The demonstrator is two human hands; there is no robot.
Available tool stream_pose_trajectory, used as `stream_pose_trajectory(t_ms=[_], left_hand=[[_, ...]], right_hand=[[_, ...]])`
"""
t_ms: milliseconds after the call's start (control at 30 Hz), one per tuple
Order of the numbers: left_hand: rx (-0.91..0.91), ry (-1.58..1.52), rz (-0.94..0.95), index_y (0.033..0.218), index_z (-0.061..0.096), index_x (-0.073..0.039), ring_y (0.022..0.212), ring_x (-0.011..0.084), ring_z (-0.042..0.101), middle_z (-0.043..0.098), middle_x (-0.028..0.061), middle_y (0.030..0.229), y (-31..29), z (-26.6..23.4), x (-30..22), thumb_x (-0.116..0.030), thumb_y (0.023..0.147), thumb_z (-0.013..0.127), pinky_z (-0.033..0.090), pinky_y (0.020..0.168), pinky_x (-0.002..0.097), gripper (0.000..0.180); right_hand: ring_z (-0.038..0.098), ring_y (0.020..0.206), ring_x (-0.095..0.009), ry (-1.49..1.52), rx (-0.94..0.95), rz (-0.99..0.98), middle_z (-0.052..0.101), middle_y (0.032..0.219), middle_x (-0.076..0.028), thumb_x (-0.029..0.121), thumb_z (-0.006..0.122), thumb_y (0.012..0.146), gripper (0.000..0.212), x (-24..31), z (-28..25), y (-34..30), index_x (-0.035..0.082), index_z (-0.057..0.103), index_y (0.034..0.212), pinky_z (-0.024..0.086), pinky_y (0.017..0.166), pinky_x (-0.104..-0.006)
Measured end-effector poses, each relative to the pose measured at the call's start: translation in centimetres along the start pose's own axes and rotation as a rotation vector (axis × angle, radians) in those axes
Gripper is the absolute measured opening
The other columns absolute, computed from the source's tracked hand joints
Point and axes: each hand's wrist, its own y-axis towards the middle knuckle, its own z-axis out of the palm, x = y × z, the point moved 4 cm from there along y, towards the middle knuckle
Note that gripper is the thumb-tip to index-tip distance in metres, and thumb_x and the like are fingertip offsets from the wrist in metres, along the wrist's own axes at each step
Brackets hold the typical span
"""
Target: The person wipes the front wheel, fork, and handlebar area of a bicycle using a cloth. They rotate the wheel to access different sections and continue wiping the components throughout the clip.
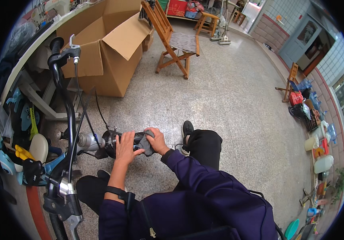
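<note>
A grey cloth [145, 147] was bunched in the right hand [157, 141], whose fingers were curled in over its upper edge with little gap left. The left hand [124, 149] lay just left of it, fingers nearly straight and thumb spread toward the cloth. Its palm rested over a black bicycle assembly [108, 146]; whether those fingers gripped anything underneath could not be told.

The cloth looked soft, limp and light, unlikely to be harmed by squeezing, and best held in a loose wad with a fold covering the fingertips. The assembly looked stiff and smooth, perhaps slippery if greasy, and probably heavy together with the silver tube [90, 141] to the left of the left fingers. The broad black body beneath the left palm seemed the steadier place to hold. The thin black cables [97, 106], above and left of the left fingers, looked springy and easily kinked, so a poor handhold. Farther left, the curved handlebar [69, 108] looked rigid, though liable to swing if pushed.
</note>
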Motion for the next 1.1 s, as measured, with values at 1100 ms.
stream_pose_trajectory(t_ms=[1100], left_hand=[[-0.09,0.126,-0.066,0.118,0.046,-0.002,0.121,0.0334,0.039,0.048,0.0138,0.112,-0.3,-1.1,0.5,-0.023,0.061,0.081,0.023,0.11,0.0471,0.07]], right_hand=[[0.055,0.093,-0.035,-0.208,0.037,-0.167,0.06,0.097,-0.016,0.006,0.063,0.07,0.03,3.3,2.5,-1.2,0.004,0.06,0.1,0.045,0.082,-0.0416]])
